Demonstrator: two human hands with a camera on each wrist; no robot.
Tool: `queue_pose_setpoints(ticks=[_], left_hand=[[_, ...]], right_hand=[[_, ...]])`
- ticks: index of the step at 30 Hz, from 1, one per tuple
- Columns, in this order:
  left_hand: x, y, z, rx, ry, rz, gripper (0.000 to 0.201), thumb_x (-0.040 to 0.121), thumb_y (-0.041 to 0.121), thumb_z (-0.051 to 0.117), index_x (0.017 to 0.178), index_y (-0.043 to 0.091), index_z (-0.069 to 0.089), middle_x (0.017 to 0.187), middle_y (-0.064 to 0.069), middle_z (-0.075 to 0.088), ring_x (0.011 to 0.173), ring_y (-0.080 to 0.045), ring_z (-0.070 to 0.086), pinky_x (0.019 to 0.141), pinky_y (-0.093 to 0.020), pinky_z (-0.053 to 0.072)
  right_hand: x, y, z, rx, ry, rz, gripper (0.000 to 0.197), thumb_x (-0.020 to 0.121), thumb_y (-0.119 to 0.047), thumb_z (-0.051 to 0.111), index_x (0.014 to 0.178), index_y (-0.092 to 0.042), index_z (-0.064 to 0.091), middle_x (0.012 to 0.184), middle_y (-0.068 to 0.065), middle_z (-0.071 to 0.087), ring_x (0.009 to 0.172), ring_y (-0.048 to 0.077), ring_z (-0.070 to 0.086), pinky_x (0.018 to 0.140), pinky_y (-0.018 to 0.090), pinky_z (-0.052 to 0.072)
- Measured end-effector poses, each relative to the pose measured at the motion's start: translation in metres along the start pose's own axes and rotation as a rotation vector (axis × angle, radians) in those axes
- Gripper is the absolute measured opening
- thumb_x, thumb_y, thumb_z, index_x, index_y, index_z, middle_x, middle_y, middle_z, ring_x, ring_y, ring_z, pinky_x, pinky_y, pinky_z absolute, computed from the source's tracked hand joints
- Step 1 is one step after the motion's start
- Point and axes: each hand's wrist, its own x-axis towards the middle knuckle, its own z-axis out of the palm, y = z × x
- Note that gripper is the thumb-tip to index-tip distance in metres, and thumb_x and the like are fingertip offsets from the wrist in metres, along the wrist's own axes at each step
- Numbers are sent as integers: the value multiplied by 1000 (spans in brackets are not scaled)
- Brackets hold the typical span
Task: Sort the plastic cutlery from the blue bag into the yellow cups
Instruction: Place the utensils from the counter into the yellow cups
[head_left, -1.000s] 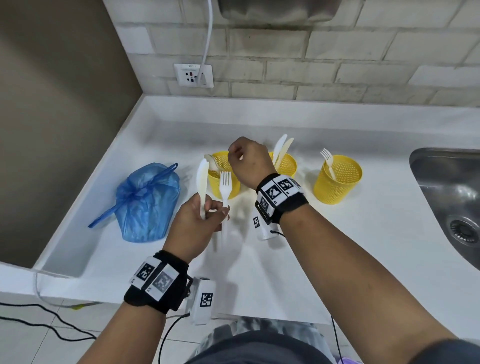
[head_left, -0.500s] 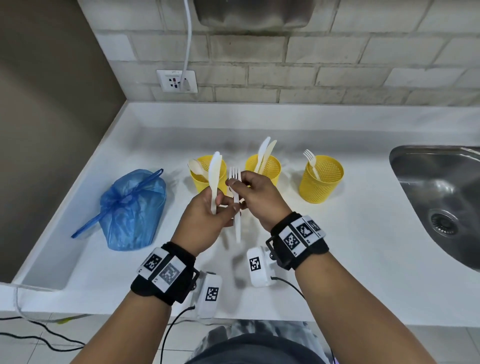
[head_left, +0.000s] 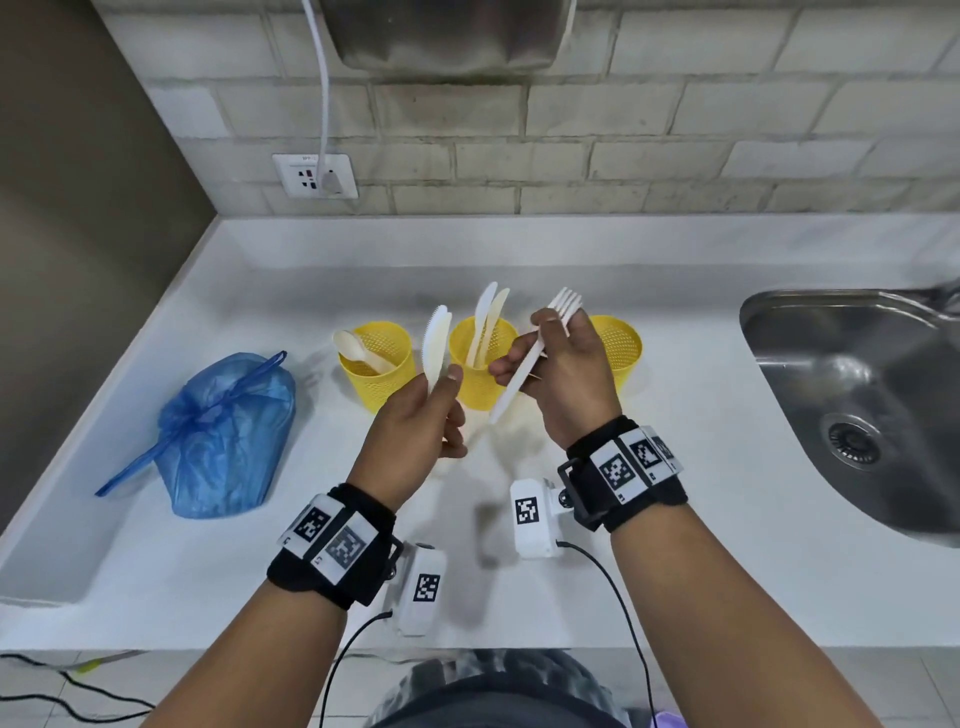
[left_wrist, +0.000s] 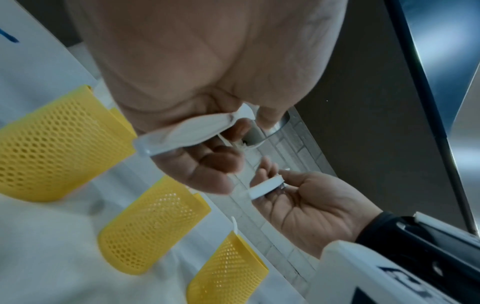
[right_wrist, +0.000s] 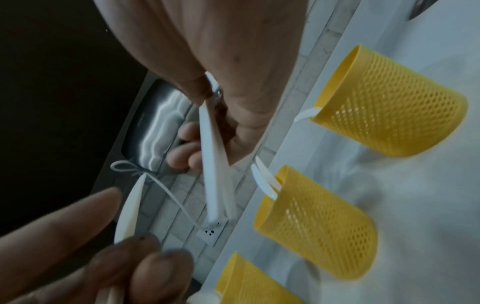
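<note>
Right hand pinching fork tilted, tines up and away, left hand beside it pinching upright knife

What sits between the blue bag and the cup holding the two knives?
In the head view, one yellow cup with a spoon in it stands between the blue bag and the knife cup; otherwise bare counter.

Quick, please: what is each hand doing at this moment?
Left hand: closed, pinching the knife upright.
Right hand: closed, holding the fork.
</note>
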Motion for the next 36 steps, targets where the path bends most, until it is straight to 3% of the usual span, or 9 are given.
queue_pose_setpoints(ticks=[5,9,13,18,20,23,28,31,36], left_hand=[[7,10,30,-60,-54,-32,48,107,52,38,70,21,38,71,-4,30,60,-20,27,55,-31,38],[9,19,57,-1,-118,-8,50,108,50,33,69,20,35,66,1,25,56,-18,24,54,-28,35],[11,25,76,20,-161,-2,50,109,47,34,70,16,41,59,7,30,54,-16,29,54,-28,40],[23,19,84,165,-48,145,33,105,36,54,88,9,64,75,-5,63,71,-19,59,79,-31,51],[30,19,84,202,20,229,17,98,30,68,98,14,68,88,-6,71,82,-16,65,79,-20,50],[39,23,84,163,50,274,17,89,22,80,99,12,71,89,-12,72,81,-17,66,79,-24,55],[46,32,83,140,-20,265,20,89,12,79,94,-5,71,84,-23,72,72,-17,67,69,-31,60],[49,36,80,168,-56,260,11,89,9,77,93,-1,73,80,-19,71,69,-16,68,66,-26,59],[61,41,67,155,-32,263,15,91,10,77,103,18,75,81,-15,70,72,-18,68,69,-31,59]], right_hand=[[10,-19,-22,-33,3,-26,14,106,-18,51,94,-15,45,56,-4,29,47,14,23,49,28,21],[5,-32,-36,-197,-232,2,13,101,-15,61,88,-13,62,56,-3,28,48,15,21,52,33,17],[7,-34,-49,-299,-276,-42,47,101,-9,61,58,-25,51,50,-7,29,44,14,22,49,28,21],[16,-36,-62,-355,-192,-132,30,99,-9,66,71,-17,57,49,-15,44,41,3,38,48,17,32],[18,-37,-64,-363,-183,-173,22,98,-7,66,78,-13,61,49,-17,50,43,0,45,50,11,35],[20,-41,-64,-350,-192,-202,17,98,-5,66,82,-9,62,50,-18,54,44,0,48,51,10,37],[27,-46,-67,-357,-206,-197,21,95,-5,70,77,-11,61,48,-15,55,42,0,49,51,10,38],[30,-46,-70,-367,-220,-189,21,96,-9,70,78,-10,61,48,-18,53,43,0,48,51,9,36],[38,-49,-72,-174,-182,-47,15,93,-27,61,99,-13,58,54,-11,42,46,11,33,51,28,27]])
